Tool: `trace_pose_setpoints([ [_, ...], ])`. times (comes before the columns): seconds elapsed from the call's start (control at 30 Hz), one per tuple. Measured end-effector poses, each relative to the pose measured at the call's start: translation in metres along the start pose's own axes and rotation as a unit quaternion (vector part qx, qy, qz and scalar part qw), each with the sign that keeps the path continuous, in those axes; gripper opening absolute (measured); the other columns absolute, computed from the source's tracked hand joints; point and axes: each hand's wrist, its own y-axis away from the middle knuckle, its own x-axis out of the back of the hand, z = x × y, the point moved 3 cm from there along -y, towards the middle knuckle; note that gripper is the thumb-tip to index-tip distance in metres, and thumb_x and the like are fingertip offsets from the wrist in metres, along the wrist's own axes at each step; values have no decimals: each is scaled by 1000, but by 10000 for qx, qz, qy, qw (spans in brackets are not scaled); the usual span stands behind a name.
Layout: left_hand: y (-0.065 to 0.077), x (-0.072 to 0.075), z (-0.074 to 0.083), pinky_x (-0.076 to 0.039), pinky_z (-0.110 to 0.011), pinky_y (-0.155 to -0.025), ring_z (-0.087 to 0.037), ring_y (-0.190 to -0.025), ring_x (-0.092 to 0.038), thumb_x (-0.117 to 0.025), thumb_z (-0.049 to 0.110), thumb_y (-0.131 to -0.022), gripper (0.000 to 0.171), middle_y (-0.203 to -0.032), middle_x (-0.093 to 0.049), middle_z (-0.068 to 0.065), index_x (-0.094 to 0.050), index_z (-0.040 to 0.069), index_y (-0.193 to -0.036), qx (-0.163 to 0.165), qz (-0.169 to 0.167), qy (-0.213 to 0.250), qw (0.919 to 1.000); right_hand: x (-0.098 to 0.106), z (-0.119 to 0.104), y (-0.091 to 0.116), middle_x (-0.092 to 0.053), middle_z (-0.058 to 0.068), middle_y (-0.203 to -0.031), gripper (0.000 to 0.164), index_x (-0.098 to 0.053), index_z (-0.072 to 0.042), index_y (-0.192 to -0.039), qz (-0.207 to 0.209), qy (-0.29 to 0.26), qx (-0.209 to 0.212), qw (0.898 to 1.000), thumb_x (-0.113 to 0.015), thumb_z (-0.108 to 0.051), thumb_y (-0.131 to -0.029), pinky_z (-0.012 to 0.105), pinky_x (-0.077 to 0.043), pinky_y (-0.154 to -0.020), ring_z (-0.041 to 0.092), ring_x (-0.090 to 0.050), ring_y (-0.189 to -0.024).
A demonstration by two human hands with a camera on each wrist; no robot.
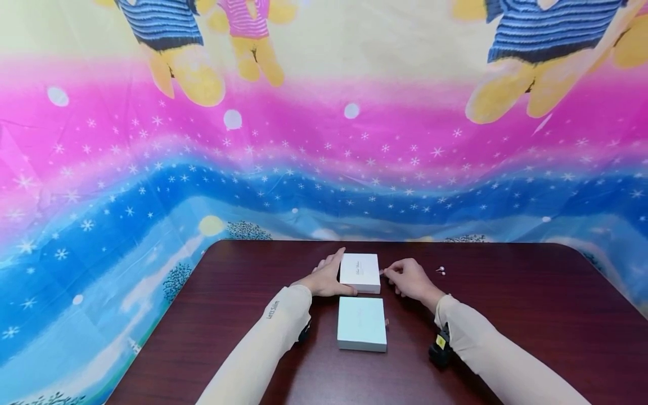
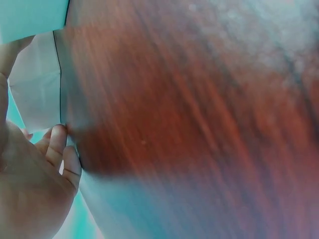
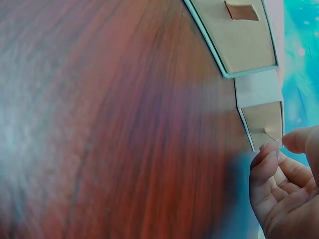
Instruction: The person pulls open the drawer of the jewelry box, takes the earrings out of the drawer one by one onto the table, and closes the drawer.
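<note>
A flat white box (image 1: pixel 359 272) with small dark script on its lid lies between my two hands. My left hand (image 1: pixel 326 277) holds its left side, thumb along the near edge and fingers spread toward the far corner. On its right side, my right hand (image 1: pixel 409 278) pinches the small ribbon tab (image 3: pixel 269 133) of the drawer between thumb and forefinger. The drawer front is flush or nearly so; I cannot tell exactly. Nearer to me lies a pale mint box (image 1: pixel 361 324), its brown ribbon tab (image 3: pixel 242 11) sticking out on the right, untouched by either hand.
Two small white-headed pieces (image 1: pixel 441 270), like pearl stud earrings, lie right of my right hand. The dark red-brown wooden table (image 1: pixel 506 315) ends at a printed cloth backdrop (image 1: pixel 324 185). A black wrist camera (image 1: pixel 440 351) sits under my right sleeve.
</note>
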Motion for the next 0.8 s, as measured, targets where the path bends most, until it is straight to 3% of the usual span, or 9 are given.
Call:
trace_pose_setpoints([
  [0.37, 1, 4, -1, -27, -58, -119, -35, -152, -26, -79, 48, -82, 114, -167, -23, -12, -4, 24, -164, 71, -21, 58, 10000, 7, 2, 3, -67, 13, -81, 26, -73, 3, -105, 68, 37, 71, 9999, -57, -16, -102, 34, -49, -55, 17, -55, -56],
  [0.6, 3, 8, -4, -31, -58, -118, -35, -152, -27, -80, 47, -82, 115, -167, -22, -13, -3, 23, -164, -63, 13, 69, 10000, 12, 2, 4, -68, 13, -82, 26, -73, 2, -108, 124, 175, 113, 9997, -56, -16, -102, 33, -48, -59, 17, -56, -57],
  [0.8, 9, 11, -9, -31, -56, -118, -34, -153, -25, -77, 48, -85, 108, -167, -22, -11, -6, 30, -163, -54, 16, 61, 10000, 14, 0, 8, -69, 13, -85, 27, -72, 2, -112, 204, 370, 150, 9990, -56, -16, -102, 33, -49, -59, 17, -58, -59],
])
